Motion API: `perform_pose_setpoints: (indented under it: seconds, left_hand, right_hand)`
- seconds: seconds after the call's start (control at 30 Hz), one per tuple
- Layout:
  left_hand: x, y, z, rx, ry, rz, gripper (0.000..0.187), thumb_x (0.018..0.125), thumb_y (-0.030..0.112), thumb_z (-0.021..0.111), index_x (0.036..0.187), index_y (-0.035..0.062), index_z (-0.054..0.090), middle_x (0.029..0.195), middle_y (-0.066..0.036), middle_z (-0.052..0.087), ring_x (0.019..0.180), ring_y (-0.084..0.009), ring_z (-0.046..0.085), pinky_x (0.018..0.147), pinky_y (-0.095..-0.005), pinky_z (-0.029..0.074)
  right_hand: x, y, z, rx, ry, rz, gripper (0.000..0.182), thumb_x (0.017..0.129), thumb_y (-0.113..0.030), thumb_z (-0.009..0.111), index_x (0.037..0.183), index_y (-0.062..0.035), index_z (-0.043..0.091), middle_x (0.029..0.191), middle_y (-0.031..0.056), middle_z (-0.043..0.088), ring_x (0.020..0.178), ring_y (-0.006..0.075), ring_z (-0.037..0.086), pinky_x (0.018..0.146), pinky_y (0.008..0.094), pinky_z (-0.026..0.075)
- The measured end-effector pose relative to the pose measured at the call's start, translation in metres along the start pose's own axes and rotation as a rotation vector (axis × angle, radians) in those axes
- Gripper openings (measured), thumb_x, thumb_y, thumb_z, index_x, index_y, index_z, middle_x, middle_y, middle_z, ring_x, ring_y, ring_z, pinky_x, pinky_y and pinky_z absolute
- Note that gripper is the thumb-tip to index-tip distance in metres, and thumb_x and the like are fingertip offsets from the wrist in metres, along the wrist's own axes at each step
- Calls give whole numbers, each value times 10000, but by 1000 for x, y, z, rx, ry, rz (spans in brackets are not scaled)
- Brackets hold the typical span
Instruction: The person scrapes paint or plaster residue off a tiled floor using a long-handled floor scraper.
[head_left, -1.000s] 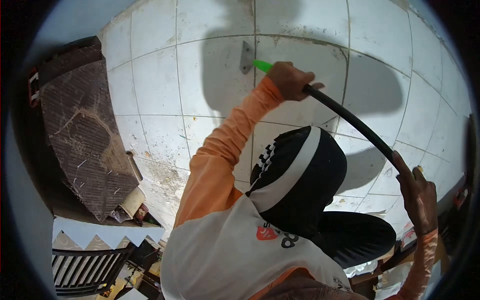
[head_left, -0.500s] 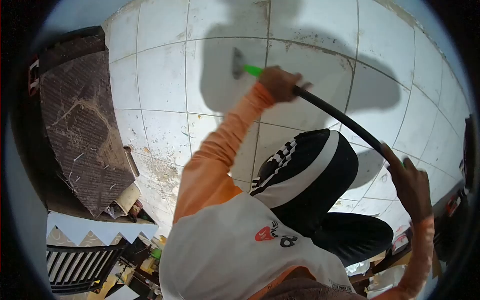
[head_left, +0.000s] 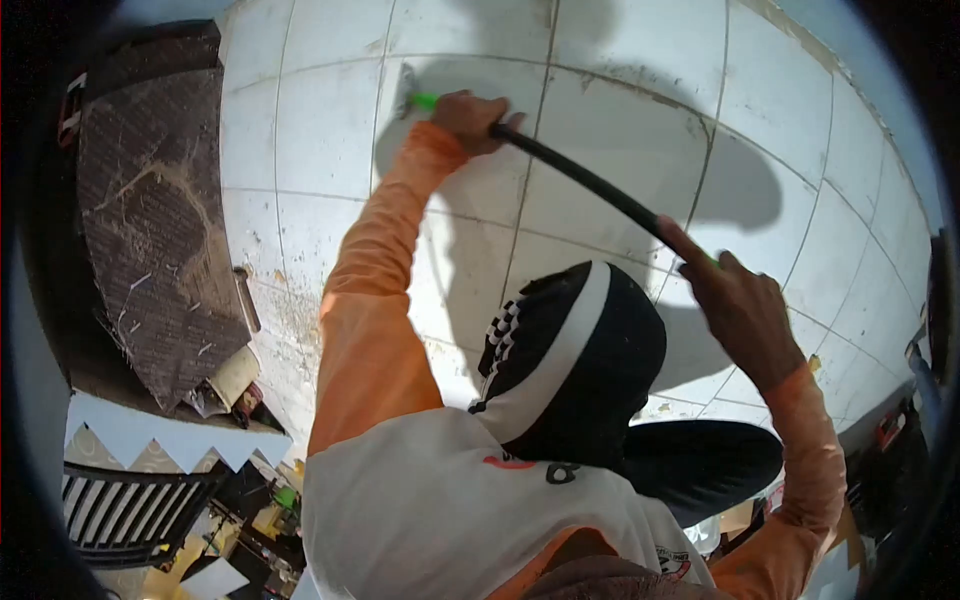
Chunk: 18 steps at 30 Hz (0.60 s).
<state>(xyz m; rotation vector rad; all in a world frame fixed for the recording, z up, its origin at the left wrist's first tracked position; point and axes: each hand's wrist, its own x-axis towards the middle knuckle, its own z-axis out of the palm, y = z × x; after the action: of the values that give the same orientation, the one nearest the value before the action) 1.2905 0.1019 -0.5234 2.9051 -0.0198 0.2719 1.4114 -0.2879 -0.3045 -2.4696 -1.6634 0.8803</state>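
Note:
A long-handled scraper [head_left: 590, 182] with a black shaft, a green neck and a greyish flat head lies across white tiles [head_left: 470, 262]. My left hand [head_left: 468, 118] is wrapped round it close to the green neck, with the arm stretched forward and left. Farther back, near the other end of the shaft, my right hand [head_left: 738, 305] grips it. The scraper head [head_left: 405, 92] is against or close over a tile near a grout line. My raised knee [head_left: 570, 350], in black and white trousers, is below the shaft.
Dark, dirt-streaked boarding [head_left: 150, 230] with pale scraps on it stands at the left. A black slatted chair back [head_left: 140, 510] is at the lower left, beside assorted clutter. Brown grime marks the tiles near the boarding. More items crowd the right edge.
Both hands and the scraper have shifted left and a little up across the tiles. My left arm reaches farther out, and the whole view has tilted slightly.

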Motion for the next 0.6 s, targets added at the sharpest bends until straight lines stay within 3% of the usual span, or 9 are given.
perform_pose_setpoints:
  seconds: [0.07, 0.1, 0.13, 0.23, 0.37, 0.4, 0.5, 0.6]
  left_hand:
    - [5, 46, 26, -90, 80, 49, 448, 952, 478, 661, 667, 143, 578, 501, -104, 546, 486, -365, 601, 520, -453, 518]
    - [10, 83, 25, -130, -10, -28, 461, 957, 499, 650, 661, 152, 585, 478, -92, 524, 445, -350, 576, 487, -456, 500]
    - [9, 111, 38, -233, 146, 47, 479, 960, 531, 637, 655, 165, 586, 467, -74, 513, 395, -312, 540, 455, -437, 479]
    - [-4, 188, 24, -379, 177, -17, 482, 899, 500, 726, 596, 174, 540, 439, -40, 484, 379, -268, 513, 477, -395, 476]
    - [-20, 153, 14, -329, 304, 70, 419, 860, 425, 759, 615, 168, 535, 453, -56, 485, 396, -277, 530, 492, -377, 483]
    - [-31, 129, 10, -253, 200, 49, 413, 904, 452, 706, 625, 173, 582, 459, -37, 527, 407, -271, 566, 538, -391, 511]
    - [-66, 44, 4, -92, 101, 36, 411, 907, 426, 708, 640, 148, 567, 473, -61, 527, 412, -304, 552, 492, -407, 490]
    - [-73, 27, -3, -101, 84, 16, 411, 916, 431, 690, 650, 142, 571, 476, -74, 528, 424, -328, 558, 486, -417, 487]
  right_hand:
    - [-43, 16, -9, -99, -11, 61, 732, 1008, -194, 644, 1631, -315, 281, 694, 91, 568, 500, 184, 559, 420, 356, 460]
    - [-67, 21, -19, -129, -59, 88, 720, 1005, -196, 648, 1626, -311, 302, 711, 95, 574, 504, 187, 564, 424, 358, 465]
    - [-94, 25, -28, -160, -107, 113, 709, 1002, -198, 653, 1620, -306, 323, 728, 99, 579, 508, 190, 569, 427, 360, 469]
    - [-155, 19, -42, -211, -206, 143, 674, 1001, -191, 652, 1603, -295, 366, 773, 108, 602, 521, 209, 602, 427, 377, 478]
    - [-131, -18, -29, -142, -147, 133, 674, 1009, -203, 638, 1609, -301, 347, 760, 107, 604, 528, 217, 634, 412, 384, 478]
    - [-114, -26, -23, -91, -132, 131, 678, 1012, -206, 633, 1613, -302, 334, 752, 102, 601, 529, 219, 637, 411, 383, 482]
    - [-59, -48, 11, -69, -60, 47, 690, 1015, -208, 628, 1619, -306, 308, 740, 87, 592, 520, 219, 630, 414, 387, 497]
    - [-39, -53, 24, -36, -8, -14, 688, 1016, -209, 628, 1617, -308, 308, 737, 75, 587, 504, 219, 615, 420, 387, 513]
